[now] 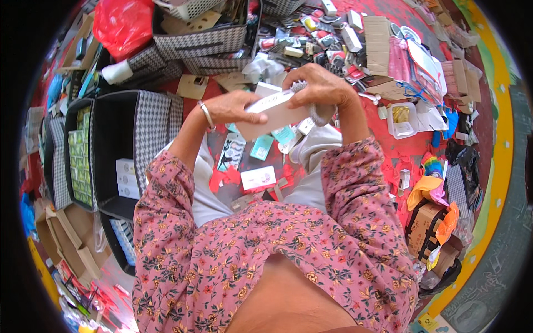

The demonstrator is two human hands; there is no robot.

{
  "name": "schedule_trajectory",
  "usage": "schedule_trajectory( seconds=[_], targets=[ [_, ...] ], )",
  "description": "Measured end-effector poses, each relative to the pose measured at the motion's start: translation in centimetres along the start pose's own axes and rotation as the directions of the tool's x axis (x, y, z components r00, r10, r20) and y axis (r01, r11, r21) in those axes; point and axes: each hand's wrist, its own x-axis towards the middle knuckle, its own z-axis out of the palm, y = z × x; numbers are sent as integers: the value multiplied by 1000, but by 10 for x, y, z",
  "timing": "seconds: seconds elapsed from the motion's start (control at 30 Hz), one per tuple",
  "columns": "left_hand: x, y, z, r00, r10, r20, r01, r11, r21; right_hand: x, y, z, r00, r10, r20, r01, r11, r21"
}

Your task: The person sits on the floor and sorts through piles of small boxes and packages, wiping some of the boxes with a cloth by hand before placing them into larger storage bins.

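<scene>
A white cardboard box (272, 119) is held up between my two hands, above my lap. My left hand (233, 108), with a bangle at the wrist, grips its left end, thumb across the near top edge. At the other end my right hand (319, 89) is closed on the box's far right corner. A grey, textured item (321, 114) shows under and beside the right fingers; its kind I cannot make out. Below the box, between my legs, lie a white box with a printed mark (258, 178), a teal packet (261, 147) and a black-and-white patterned packet (231, 151).
On the left stand houndstooth fabric storage bins (158, 119), one holding green boxes (81, 158). A red plastic bag (122, 28) lies at the far left. Many small packaged goods (327, 41) are heaped ahead. To the right are a clear plastic tub (402, 120) and a brown carton (426, 225).
</scene>
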Motion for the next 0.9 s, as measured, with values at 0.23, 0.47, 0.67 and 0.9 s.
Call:
schedule_trajectory(
  seconds=[0.23, 0.47, 0.67, 0.9],
  targets=[
    [16, -30, 54, 999, 29, 45, 33, 323, -946, 10, -14, 3, 998, -16, 67, -2, 963, 271],
    [23, -4, 42, 973, -111, -200, -202, -5, -979, 26, 30, -9, 575, 443, -688, 248, 707, 662],
    [25, -5, 25, 923, -181, -340, -368, -152, -917, 33, -41, 66, 477, -464, -746, 386, 874, -296],
    [22, -4, 39, 960, -152, -234, -188, 264, -946, 44, 26, 19, 442, -220, -870, -54, 961, -271]
  ],
)
